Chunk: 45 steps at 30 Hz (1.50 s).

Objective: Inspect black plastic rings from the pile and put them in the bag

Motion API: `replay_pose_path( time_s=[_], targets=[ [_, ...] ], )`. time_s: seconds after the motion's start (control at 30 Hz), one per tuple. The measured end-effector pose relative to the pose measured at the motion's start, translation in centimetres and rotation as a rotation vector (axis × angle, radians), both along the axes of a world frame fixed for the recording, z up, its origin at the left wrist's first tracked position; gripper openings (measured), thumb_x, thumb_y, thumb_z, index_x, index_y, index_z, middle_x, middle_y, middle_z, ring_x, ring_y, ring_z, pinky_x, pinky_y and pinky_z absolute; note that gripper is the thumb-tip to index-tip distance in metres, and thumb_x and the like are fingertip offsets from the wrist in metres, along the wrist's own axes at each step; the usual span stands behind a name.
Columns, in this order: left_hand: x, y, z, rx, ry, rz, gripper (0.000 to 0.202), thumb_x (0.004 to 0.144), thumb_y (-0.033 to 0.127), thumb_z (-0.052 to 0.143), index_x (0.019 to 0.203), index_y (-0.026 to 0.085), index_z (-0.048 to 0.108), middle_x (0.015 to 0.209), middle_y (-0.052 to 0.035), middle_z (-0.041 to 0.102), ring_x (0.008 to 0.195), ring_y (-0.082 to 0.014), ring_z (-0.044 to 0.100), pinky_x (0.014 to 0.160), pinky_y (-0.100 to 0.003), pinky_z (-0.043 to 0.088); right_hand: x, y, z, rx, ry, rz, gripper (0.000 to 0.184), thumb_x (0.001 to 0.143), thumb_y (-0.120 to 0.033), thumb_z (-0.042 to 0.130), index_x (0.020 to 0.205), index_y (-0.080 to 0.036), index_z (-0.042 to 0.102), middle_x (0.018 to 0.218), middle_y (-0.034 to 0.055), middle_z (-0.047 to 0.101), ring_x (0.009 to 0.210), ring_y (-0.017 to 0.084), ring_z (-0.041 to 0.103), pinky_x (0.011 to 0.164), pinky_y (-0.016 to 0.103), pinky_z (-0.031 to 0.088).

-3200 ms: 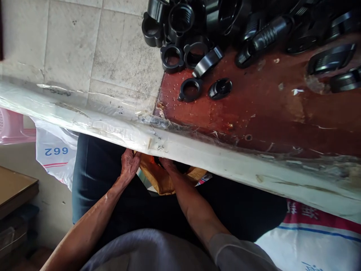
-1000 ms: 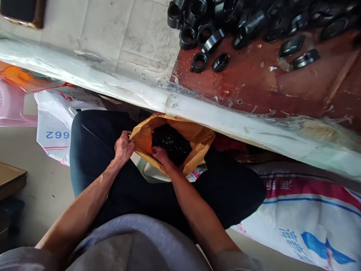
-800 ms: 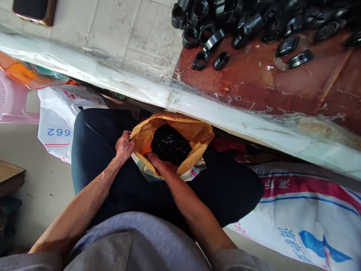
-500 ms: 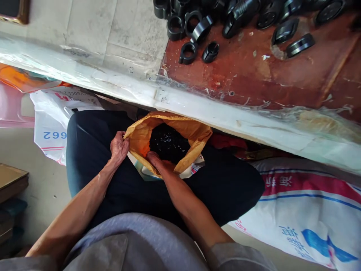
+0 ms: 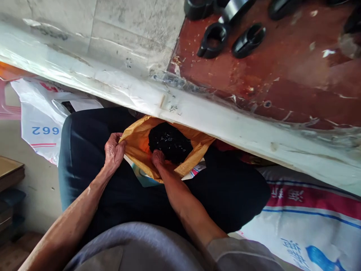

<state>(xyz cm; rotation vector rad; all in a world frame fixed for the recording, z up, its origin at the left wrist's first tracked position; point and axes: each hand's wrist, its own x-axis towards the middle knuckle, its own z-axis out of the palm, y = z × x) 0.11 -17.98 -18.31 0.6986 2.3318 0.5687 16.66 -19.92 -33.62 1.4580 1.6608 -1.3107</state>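
An open yellow-orange bag [image 5: 139, 145] rests between my knees, under the table's front edge. It is filled with small black parts [image 5: 169, 141]. My left hand [image 5: 113, 152] is closed on the bag's left rim, pinching the fabric. My right hand [image 5: 158, 158] reaches into the bag's near side, its fingers curled down among the black parts; what they hold is hidden. On the table above lie black plastic rings [image 5: 213, 39] and a black clamp piece [image 5: 248, 39].
The table's white edge [image 5: 197, 113], wrapped in clear plastic, runs across above the bag. Its top is red-brown board [image 5: 282, 82] at right, pale tile at left. White woven sacks lie at left [image 5: 42, 128] and at lower right [image 5: 310, 222]. A wooden corner [image 5: 9, 173] sits at far left.
The bag has come out from under the table edge and opened. My right hand has sunk further into the black parts. The view has moved closer to the table edge.
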Motion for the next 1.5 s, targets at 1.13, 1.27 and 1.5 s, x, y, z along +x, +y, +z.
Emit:
replay_pose_path(
  time_s=[1.13, 1.27, 1.5],
  targets=[
    [0.3, 0.4, -0.1, 0.037, -0.049, 0.028, 0.028, 0.069, 0.025, 0.059, 0.097, 0.021, 0.066, 0.086, -0.0003, 0.069, 0.079, -0.0203, 0.06, 0.07, -0.029, 0.047, -1.0, 4.5, -2.9, 0.192, 0.067, 0.147, 0.033, 0.1, -0.011, 0.053, 0.129, -0.013, 0.067, 0.11, 0.02, 0.077, 0.112, 0.026, 0.073, 0.096, 0.032, 0.054],
    [0.2, 0.6, -0.1, 0.037, -0.053, 0.023, 0.029, 0.07, 0.023, 0.058, 0.098, 0.021, 0.066, 0.086, -0.0003, 0.07, 0.079, -0.0207, 0.061, 0.069, -0.03, 0.046, -0.7, 4.4, -2.6, 0.172, 0.061, 0.138, 0.032, 0.095, -0.01, 0.058, 0.125, -0.013, 0.07, 0.111, 0.0185, 0.078, 0.111, 0.026, 0.074, 0.095, 0.031, 0.053],
    [0.3, 0.9, -0.2, 0.042, -0.07, 0.016, 0.028, 0.07, 0.024, 0.059, 0.098, 0.02, 0.066, 0.084, 0.0005, 0.068, 0.076, -0.0196, 0.059, 0.067, -0.028, 0.044, 1.1, 5.6, -2.1, 0.219, 0.045, 0.095, 0.034, 0.102, -0.019, 0.048, 0.131, -0.018, 0.066, 0.122, 0.0144, 0.074, 0.117, 0.025, 0.069, 0.097, 0.031, 0.052]
  ],
)
